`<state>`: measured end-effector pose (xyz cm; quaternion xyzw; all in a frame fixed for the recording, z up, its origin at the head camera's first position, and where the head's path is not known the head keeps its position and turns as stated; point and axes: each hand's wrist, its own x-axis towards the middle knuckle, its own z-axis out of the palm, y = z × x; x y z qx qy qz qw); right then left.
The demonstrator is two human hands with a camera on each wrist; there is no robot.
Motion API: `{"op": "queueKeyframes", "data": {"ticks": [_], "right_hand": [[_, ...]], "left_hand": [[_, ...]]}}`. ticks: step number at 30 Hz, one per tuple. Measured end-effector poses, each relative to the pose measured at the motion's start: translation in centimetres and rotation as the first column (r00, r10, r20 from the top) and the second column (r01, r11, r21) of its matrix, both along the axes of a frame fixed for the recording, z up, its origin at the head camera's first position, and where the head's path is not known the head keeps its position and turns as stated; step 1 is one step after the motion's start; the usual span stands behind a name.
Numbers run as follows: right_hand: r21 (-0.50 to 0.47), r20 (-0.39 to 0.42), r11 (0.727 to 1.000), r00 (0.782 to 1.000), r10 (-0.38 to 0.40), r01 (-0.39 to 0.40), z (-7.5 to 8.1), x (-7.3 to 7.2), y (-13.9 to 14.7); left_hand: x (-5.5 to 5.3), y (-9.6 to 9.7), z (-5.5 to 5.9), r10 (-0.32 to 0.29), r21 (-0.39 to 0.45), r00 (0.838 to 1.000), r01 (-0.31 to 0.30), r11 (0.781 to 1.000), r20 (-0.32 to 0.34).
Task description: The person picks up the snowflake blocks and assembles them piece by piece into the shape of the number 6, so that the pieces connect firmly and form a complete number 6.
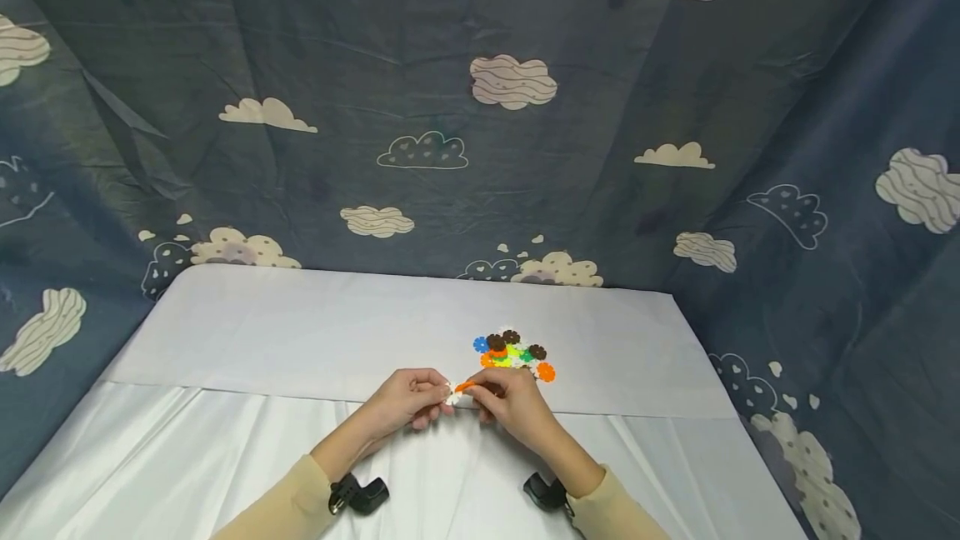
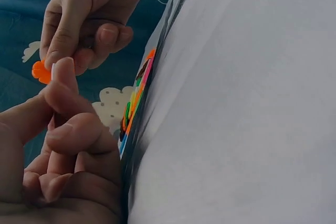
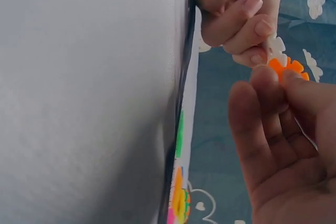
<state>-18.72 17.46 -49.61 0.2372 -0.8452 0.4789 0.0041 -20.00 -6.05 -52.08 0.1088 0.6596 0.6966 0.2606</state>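
Two fingertip pinches: left hand point(image 1: 408, 398), one white notched disc point(image 3: 278, 43); right hand point(image 1: 513, 402), one orange disc point(image 3: 297, 66), the pair touching. Beyond: mixed-colour pile point(image 1: 513, 351) on white table point(image 1: 315, 332). Possible hazard: notches slipping apart, should a push run skewed.

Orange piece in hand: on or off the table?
Off: the right hand pinches the orange piece, curtain behind it in both wrist views.

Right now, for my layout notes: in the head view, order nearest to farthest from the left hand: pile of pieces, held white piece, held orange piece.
1. Held white piece: in the left hand.
2. Held orange piece: just right, in the right hand.
3. Pile of pieces: farther off, rightward.
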Motion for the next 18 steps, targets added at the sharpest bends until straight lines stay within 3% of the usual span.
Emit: {"op": "queueKeyframes", "data": {"ticks": [4, 6, 10, 15, 18], "right_hand": [[-0.086, 0.192, 0.995, 0.980, -0.040, 0.058, 0.0, -0.1, 0.0], [-0.116, 0.248, 0.990, 0.968, -0.049, 0.080, 0.0, 0.0, 0.0], [-0.105, 0.274, 0.991, 0.960, -0.055, 0.086, 0.0, 0.0, -0.1], [-0.091, 0.288, 0.993, 0.956, -0.051, 0.080, -0.2, 0.0, -0.2], [-0.100, 0.289, 0.989, 0.954, -0.077, 0.110, -0.3, -0.3, -0.1]], "left_hand": [[0.0, 0.0, 0.0, -0.045, -0.003, 0.999, 0.045, 0.999, -0.006], [0.0, 0.0, 0.0, -0.061, 0.001, 0.998, 0.061, 0.998, -0.015], [0.3, 0.5, 0.0, -0.046, -0.002, 0.997, 0.046, 0.999, -0.069], [0.6, 1.1, -0.1, 0.045, -0.037, 0.982, -0.052, 0.998, -0.183], [0.8, 1.3, 0.0, 0.096, -0.031, 0.976, -0.104, 0.994, -0.197]]}}
